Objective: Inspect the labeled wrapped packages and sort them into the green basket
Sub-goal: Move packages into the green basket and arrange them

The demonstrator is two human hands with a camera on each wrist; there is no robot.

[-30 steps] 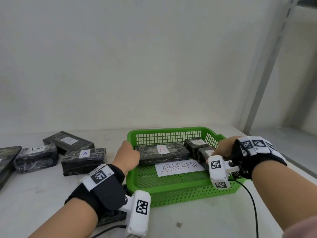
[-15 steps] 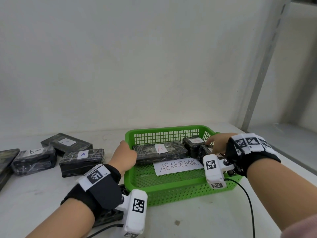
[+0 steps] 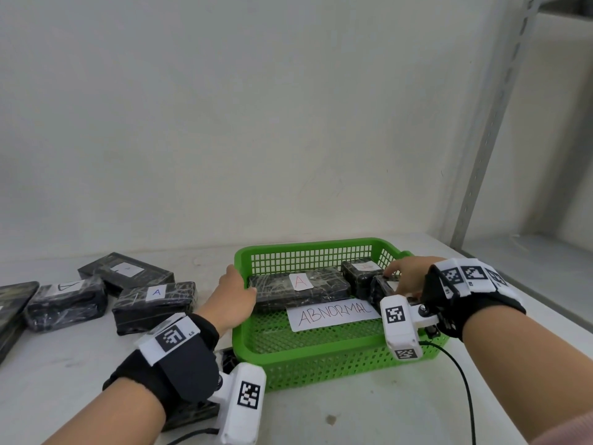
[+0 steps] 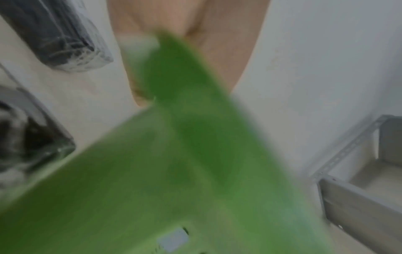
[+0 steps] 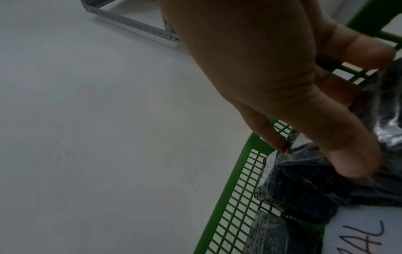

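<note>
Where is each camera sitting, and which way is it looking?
Head: worn up high, looking down at the green basket on the table; both forearms, the left hand and the right hand show.
Left wrist: looks along the left hand at the blurred basket rim.
Right wrist: looks along the right hand at a wrapped package.
Shared: the basket appears in all three.

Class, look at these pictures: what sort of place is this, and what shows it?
Probably a warehouse or sorting station: a slotted metal shelf upright, a green basket holding an ABNORMAL sign, and labelled wrapped packages on the white surface.
</note>
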